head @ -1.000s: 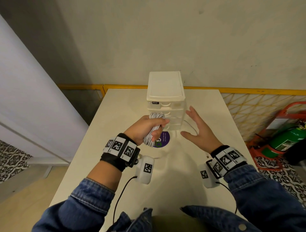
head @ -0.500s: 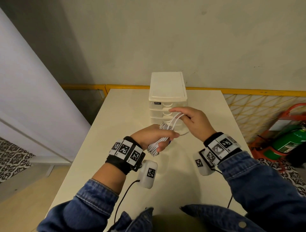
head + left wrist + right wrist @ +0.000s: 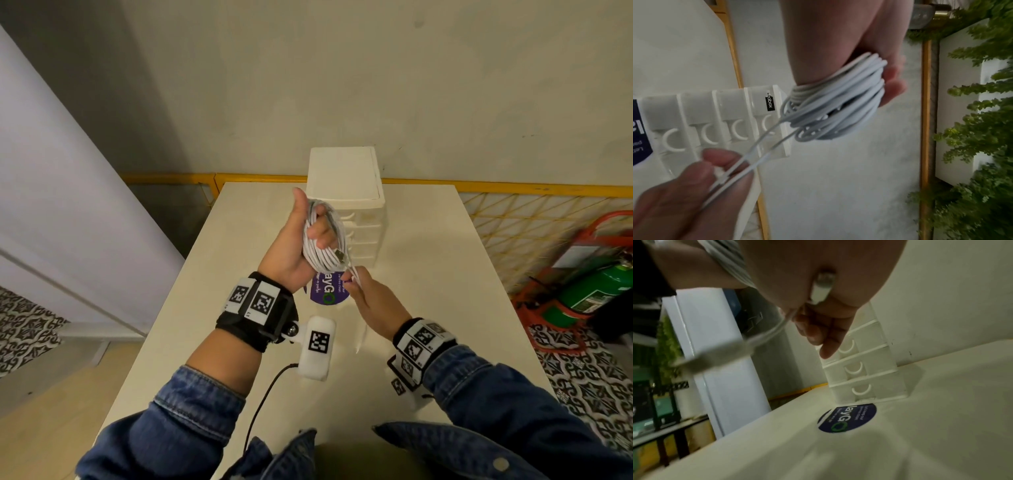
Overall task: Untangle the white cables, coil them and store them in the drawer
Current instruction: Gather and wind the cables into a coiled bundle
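Pale plaster wall and a yellow rail back the cream desk (image 3: 239, 342), where a small white drawer unit (image 3: 346, 178) stands with all its drawers pushed in, just behind a round purple sticker (image 3: 327, 291). Half a second ago the two hands met low in front of the unit, the right pulling strands up from the bundle; now the left hand (image 3: 291, 246) has risen and turned thumb-up, its fingers (image 3: 322, 236) curled round a thick coil of white cables (image 3: 325, 240) held in the air in front of the unit. The right hand (image 3: 373, 301) has dropped below the coil, above the sticker, its fingers (image 3: 721, 159) pinched on two loose strands that run taut from the coil, seen plainly in the left wrist view. A metal-tipped plug (image 3: 339, 254) pokes out at the coil's lower edge, and a tail of cable hangs below the right hand towards the desk. Judging by this, untangling is mostly done and coiling is near its end: only the short tails remain to be wound or tucked. No drawer is open yet, so storing has not begun.
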### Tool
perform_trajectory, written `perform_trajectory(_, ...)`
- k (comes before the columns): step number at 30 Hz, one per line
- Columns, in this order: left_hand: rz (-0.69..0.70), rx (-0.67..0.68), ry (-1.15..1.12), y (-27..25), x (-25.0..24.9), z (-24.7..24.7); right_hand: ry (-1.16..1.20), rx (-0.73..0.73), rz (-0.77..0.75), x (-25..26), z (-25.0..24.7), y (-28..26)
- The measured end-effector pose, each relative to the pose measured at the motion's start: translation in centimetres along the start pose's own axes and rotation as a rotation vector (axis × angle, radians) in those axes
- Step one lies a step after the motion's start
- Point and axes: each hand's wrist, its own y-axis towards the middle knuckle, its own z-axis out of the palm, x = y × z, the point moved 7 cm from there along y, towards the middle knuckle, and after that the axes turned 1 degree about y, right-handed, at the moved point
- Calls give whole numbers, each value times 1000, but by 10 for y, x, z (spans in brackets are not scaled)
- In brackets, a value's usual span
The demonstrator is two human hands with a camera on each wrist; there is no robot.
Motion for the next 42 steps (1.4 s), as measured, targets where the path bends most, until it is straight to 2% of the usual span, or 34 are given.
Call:
perform_trajectory(3, 151, -133, 0, 0, -18, -11, -130, 71, 8, -5, 5, -6)
perform_trajectory(5, 240, -236, 43, 0, -28, -21, -228, 83, -39, 0, 5, -8)
perform_trajectory(9, 356, -448, 201, -5, -32, -40, -313, 51, -234, 33, 2, -12)
perform_trajectory(11, 361, -543, 383, -10, -31, -48, -415, 38, -330, 53, -4, -12)
perform_trajectory(15, 253, -570, 916, -13, -20, -48, -713, -94, -543, 85, -23, -4)
perform_trajectory(18, -3, -529, 1149, -10, 8, -56, -673, -69, -615, 97, -36, 0)
perform_trajectory(20, -139, -432, 1203, -8, 25, -61, -621, -10, -596, 99, -40, 1)
perform_trajectory(24, -309, -280, 1126, -8, 44, -61, -563, 31, -558, 94, -42, -4)
perform_trajectory(26, -388, -218, 966, -10, 53, -54, -538, 4, -575, 94, -44, -5)
perform_trajectory(30, -539, -206, 572, -20, 64, -43, -448, -71, -692, 99, -44, -11)
perform_trajectory(33, -542, -226, 480, -22, 60, -45, -437, -88, -736, 101, -40, -14)
perform_trajectory(38, -536, -211, 489, -26, 56, -43, -307, -15, -635, 100, -42, -11)
perform_trajectory(42, -542, -161, 538, -28, 56, -37, -148, -38, -535, 90, -48, -8)
